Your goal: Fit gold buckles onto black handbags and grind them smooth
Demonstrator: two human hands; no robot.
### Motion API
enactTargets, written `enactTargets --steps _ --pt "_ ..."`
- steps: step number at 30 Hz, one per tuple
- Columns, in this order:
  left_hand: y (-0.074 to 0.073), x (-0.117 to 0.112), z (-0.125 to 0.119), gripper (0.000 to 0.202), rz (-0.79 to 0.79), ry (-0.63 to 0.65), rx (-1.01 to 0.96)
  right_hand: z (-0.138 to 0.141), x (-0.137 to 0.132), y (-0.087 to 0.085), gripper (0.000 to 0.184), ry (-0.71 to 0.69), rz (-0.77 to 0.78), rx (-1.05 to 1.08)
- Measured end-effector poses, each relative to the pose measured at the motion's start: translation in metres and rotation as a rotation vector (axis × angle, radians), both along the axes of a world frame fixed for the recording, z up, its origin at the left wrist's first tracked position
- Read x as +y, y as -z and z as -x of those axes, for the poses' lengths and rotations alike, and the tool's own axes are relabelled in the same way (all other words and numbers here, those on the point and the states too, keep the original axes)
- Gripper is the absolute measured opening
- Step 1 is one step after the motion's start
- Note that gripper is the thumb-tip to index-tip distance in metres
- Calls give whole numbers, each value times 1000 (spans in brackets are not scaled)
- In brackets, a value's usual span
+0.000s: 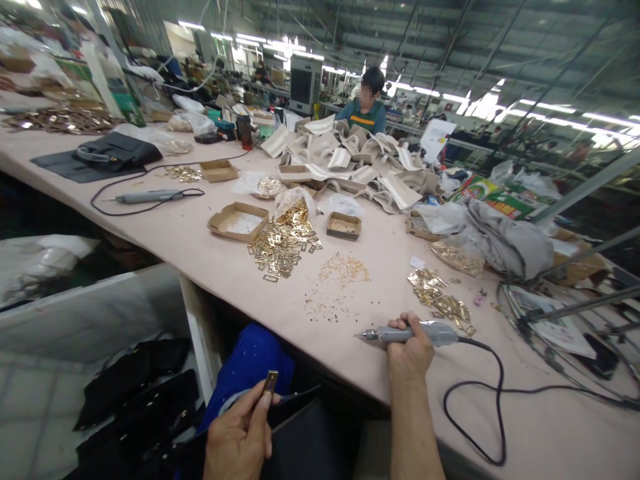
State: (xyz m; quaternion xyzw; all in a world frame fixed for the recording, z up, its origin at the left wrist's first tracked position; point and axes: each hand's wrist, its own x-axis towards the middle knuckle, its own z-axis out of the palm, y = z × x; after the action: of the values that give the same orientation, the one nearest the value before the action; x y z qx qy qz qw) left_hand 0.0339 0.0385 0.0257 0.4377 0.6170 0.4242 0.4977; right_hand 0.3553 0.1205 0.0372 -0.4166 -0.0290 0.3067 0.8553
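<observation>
Between thumb and fingers, my left hand pinches a small gold metal plate with a slot in it, held over my lap. A dark bag piece lies just below that hand. My right hand is wrapped round a grey electric screwdriver, which lies level on the table, its tip pointing left. Left of and beyond the tip are scattered tiny screws and small gold pieces. A heap of gold plates lies beyond the screwdriver.
A larger heap of gold plates sits mid-table beside cardboard trays. A second screwdriver lies at left. The screwdriver's cord loops at right. Beige bag pieces are piled before a co-worker. Dark bags fill a bin at lower left.
</observation>
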Motion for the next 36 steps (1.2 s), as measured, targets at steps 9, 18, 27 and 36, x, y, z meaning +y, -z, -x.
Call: enactTargets --steps 9,18,27,36 --pt "-3 -1 -7 47 31 -45 -22 0 2 4 40 -5 -2 15" --pt "2 0 0 51 28 4 -11 0 -2 2 37 18 2 35" --pt "5 -2 1 51 27 25 5 1 -7 1 37 14 -5 47" --pt "0 0 -1 52 2 19 65 0 -12 4 34 4 -15 52"
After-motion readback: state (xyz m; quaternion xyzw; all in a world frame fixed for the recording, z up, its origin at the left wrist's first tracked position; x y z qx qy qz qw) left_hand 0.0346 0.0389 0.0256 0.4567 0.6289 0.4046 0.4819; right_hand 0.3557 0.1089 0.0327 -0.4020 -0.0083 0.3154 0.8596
